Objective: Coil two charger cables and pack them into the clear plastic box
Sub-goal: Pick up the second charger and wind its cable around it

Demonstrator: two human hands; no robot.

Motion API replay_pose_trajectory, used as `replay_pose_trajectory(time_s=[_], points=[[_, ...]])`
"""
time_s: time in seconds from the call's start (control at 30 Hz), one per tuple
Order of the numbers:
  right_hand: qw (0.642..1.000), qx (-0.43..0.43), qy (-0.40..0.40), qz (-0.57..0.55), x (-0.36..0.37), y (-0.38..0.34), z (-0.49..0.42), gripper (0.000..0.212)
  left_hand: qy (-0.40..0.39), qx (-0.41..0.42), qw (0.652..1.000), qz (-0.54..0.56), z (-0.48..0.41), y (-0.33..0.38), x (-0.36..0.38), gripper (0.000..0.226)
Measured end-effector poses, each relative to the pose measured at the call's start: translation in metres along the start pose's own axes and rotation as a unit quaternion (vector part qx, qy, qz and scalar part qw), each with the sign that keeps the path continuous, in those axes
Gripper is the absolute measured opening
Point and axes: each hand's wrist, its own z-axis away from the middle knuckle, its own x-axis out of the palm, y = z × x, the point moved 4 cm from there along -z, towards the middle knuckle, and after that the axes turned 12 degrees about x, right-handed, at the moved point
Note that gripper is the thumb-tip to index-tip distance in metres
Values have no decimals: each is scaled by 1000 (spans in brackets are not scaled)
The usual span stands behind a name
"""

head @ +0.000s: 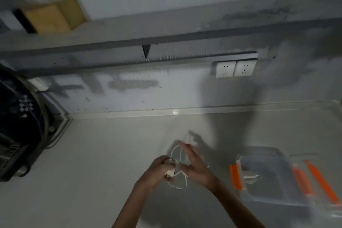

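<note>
A thin white charger cable [180,181] hangs in loose loops between my hands above the pale counter. My left hand [160,167] grips the cable's white plug end and a bunch of loops. Just to its right, my right hand [193,164] has its fingers stretched out, with a loop of the cable running over them. The clear plastic box [262,187] with orange clips stands open to the right of my hands. Inside it lies another white cable [251,177]. The frame is blurred.
The box's clear lid [318,181] with orange clips lies right of the box. A dark appliance [20,122] stands at the left edge of the counter. Two white wall sockets [235,68] sit on the back wall under a grey shelf carrying a wooden block [53,15].
</note>
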Motion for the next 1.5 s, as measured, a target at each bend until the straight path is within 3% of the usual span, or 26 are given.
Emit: replay_pose_trajectory(time_s=[0.1,0.27,0.43,0.53,0.63,0.73,0.83,0.93,0.97,1.0,1.03,1.1,1.13,1.2,1.27,1.33,1.5], points=[[997,-53,-41,-45,-56,-48,13,70,-21,100,995,-19,24,87,22,10],[989,-100,-32,-104,-173,-106,48,43,-34,213,976,-31,59,200,77,16],[984,-177,17,-16,-290,-118,89,50,-46,278,960,1,84,271,144,23],[968,-227,104,-12,-359,-94,105,48,-43,292,951,86,98,298,169,27],[968,-179,156,-77,-411,-44,106,33,-37,296,948,106,108,312,186,31],[973,-104,202,-34,-445,24,81,9,-44,304,944,119,114,323,201,29],[980,32,192,28,-463,101,53,24,-44,331,922,197,121,339,204,39],[962,100,218,131,-482,144,36,99,-73,374,915,130,114,356,217,34],[963,119,205,125,-486,136,39,98,-86,375,917,102,107,360,226,30],[963,136,195,125,-488,116,46,79,-102,371,920,73,100,362,238,28],[973,96,194,82,-489,88,54,64,-123,364,922,48,93,365,250,27],[976,-65,186,-96,-486,14,80,58,-158,350,923,9,83,368,276,27],[967,-134,130,-174,-477,-19,97,62,-168,346,923,-1,79,371,286,28],[961,-192,41,-194,-450,-67,125,55,-179,347,921,11,75,377,298,30],[964,-204,71,-154,-429,-90,134,34,-192,353,914,50,75,383,300,32],[959,-204,110,-164,-417,-94,134,30,-201,366,905,77,78,388,294,34],[916,-269,214,-208,-415,-108,133,64,-252,371,894,-2,96,391,291,35]])
